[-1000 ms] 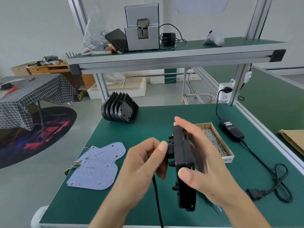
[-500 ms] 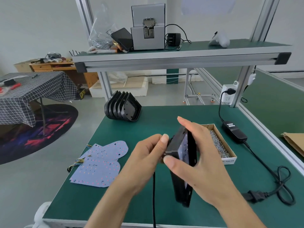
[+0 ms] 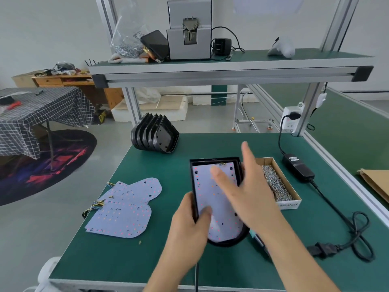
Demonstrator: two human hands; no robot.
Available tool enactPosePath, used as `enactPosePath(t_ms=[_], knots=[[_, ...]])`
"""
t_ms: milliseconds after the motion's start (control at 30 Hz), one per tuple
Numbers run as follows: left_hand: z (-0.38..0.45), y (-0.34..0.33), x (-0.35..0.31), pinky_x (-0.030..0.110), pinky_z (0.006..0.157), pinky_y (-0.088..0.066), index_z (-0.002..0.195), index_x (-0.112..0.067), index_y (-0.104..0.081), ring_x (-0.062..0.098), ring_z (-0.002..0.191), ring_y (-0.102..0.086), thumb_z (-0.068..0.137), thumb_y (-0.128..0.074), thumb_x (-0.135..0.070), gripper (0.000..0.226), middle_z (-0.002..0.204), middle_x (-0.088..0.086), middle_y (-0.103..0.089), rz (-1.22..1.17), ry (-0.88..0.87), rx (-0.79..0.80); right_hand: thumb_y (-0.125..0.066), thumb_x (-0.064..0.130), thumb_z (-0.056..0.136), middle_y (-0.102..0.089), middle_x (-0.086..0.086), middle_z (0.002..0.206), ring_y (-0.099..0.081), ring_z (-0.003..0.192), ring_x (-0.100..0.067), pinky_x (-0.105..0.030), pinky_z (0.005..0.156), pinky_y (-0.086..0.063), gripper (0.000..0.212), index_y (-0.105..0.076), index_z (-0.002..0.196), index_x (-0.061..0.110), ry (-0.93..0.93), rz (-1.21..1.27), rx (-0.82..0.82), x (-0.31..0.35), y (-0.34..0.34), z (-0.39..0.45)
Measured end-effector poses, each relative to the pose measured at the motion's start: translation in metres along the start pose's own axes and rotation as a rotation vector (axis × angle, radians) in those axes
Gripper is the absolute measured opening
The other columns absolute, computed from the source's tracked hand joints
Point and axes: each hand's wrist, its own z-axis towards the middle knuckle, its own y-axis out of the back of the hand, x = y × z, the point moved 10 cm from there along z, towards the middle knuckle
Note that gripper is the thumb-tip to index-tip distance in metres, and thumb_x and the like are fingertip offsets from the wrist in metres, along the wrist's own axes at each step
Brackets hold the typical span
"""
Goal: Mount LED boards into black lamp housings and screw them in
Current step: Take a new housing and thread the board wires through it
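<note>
1. Head view, the work piece: the black plastic lamp housing lies flat, open side up, on the green bench mat near the front edge, with a pale-lilac LED board dotted with red emitters seated inside it.
2. Head view, change: half a second ago the housing was held on edge in the air between both hands; it is now laid down face up. In my judgement the board is placed and the piece is ready for screwing; no screws are discernible in it.
3. Head view, hands: the left hand grips the housing's left wall, thumb on the board. The right hand is spread with straight fingers over the housing's right side, holding nothing; it is blurred, so contact cannot be confirmed.
4. Head view, supplies: a cardboard box of small silver screws sits just right of the housing. Loose spare LED boards with coloured wires lie to the left. A leaning stack of empty black housings stands at the bench's far side.
5. Head view, obstructions: a black power adapter with trailing cable occupies the right of the bench, apart from the work. No screwdriver is clearly identifiable.
</note>
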Motion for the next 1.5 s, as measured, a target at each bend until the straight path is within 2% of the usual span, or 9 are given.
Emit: enactPosePath(t_ms=[67, 133, 233, 400, 533, 1033, 1267, 1367, 1500], knots=[[0.009, 0.005, 0.019, 0.037, 0.098, -0.055, 0.112, -0.038, -0.068, 0.016, 0.111, -0.071, 0.093, -0.059, -0.028, 0.023, 0.116, -0.008, -0.076, -0.159, 0.092, 0.024, -0.071, 0.069, 0.084, -0.058, 0.018, 0.139, -0.055, 0.126, 0.002, -0.033, 0.106, -0.044, 0.094, -0.024, 0.161, 0.041, -0.034, 0.002, 0.008, -0.023, 0.012, 0.001], [0.016, 0.006, 0.033, 0.05, 0.105, -0.052, 0.121, -0.024, -0.069, 0.026, 0.117, -0.07, 0.093, -0.061, -0.026, 0.029, 0.121, 0.0, -0.076, -0.236, 0.147, 0.041, -0.076, 0.051, 0.088, -0.074, 0.016, 0.11, -0.067, 0.098, 0.005, -0.024, 0.086, -0.052, 0.052, -0.058, 0.134, 0.033, -0.098, -0.03, 0.077, -0.049, 0.008, -0.001], [0.026, -0.002, 0.05, 0.05, 0.107, -0.052, 0.126, -0.014, -0.065, 0.027, 0.118, -0.07, 0.091, -0.063, -0.023, 0.037, 0.123, 0.003, -0.076, -0.249, 0.199, 0.076, -0.077, 0.02, 0.092, -0.079, 0.019, 0.094, -0.073, 0.086, 0.002, -0.011, 0.069, -0.051, 0.013, -0.075, 0.105, 0.024, -0.14, 0.111, 0.163, -0.079, -0.017, -0.01], [0.038, -0.009, 0.063, 0.043, 0.101, -0.056, 0.13, -0.015, -0.058, 0.022, 0.117, -0.07, 0.082, -0.075, -0.02, 0.052, 0.124, -0.001, -0.075, -0.137, 0.206, 0.143, -0.074, 0.013, 0.094, -0.079, 0.017, 0.098, -0.075, 0.09, -0.003, -0.028, 0.08, -0.057, 0.017, -0.074, 0.107, 0.024, -0.209, 0.185, 0.091, -0.106, -0.029, -0.006], [0.047, 0.002, 0.061, 0.027, 0.088, -0.058, 0.123, -0.022, -0.06, 0.011, 0.108, -0.073, 0.079, -0.073, -0.022, 0.046, 0.114, -0.012, -0.077, -0.067, 0.147, 0.086, -0.075, 0.013, 0.094, -0.078, 0.019, 0.105, -0.075, 0.098, -0.004, -0.027, 0.084, -0.059, 0.025, -0.072, 0.113, 0.029, -0.157, 0.192, 0.127, -0.101, -0.04, -0.002], [0.038, 0.002, 0.076, 0.037, 0.091, -0.059, 0.117, -0.024, -0.066, 0.011, 0.104, -0.075, 0.08, -0.077, -0.038, 0.041, 0.111, -0.011, -0.078, -0.1, 0.212, 0.072, -0.074, 0.011, 0.095, -0.078, 0.018, 0.107, -0.074, 0.099, -0.003, -0.03, 0.089, -0.057, 0.025, -0.073, 0.115, 0.026, -0.124, 0.164, 0.098, -0.113, -0.042, -0.008], [0.034, 0.008, 0.076, 0.044, 0.086, -0.063, 0.105, -0.023, -0.071, 0.011, 0.091, -0.076, 0.08, -0.071, -0.039, 0.03, 0.097, -0.012, -0.079, -0.019, 0.234, -0.03, -0.074, 0.028, 0.096, -0.078, 0.022, 0.1, -0.073, 0.093, 0.001, -0.027, 0.084, -0.058, 0.014, -0.076, 0.109, 0.028, -0.178, 0.138, 0.064, -0.12, -0.049, -0.021], [0.031, 0.009, 0.075, 0.039, 0.083, -0.063, 0.104, -0.025, -0.071, 0.009, 0.09, -0.076, 0.081, -0.072, -0.038, 0.026, 0.097, -0.014, -0.079, -0.016, 0.223, -0.025, -0.068, 0.042, 0.097, -0.076, 0.021, 0.09, -0.07, 0.082, 0.001, -0.022, 0.071, -0.051, 0.017, -0.074, 0.099, 0.027, -0.157, 0.085, -0.049, -0.117, -0.043, -0.022], [0.023, 0.011, 0.076, 0.029, 0.079, -0.06, 0.105, -0.027, -0.073, 0.007, 0.093, -0.076, 0.082, -0.073, -0.036, 0.025, 0.099, -0.015, -0.079, -0.073, 0.22, -0.039, -0.065, 0.036, 0.099, -0.07, 0.02, 0.081, -0.063, 0.073, -0.004, -0.015, 0.06, -0.04, 0.018, -0.066, 0.083, 0.028, -0.089, 0.012, -0.136, -0.109, -0.04, -0.022]])
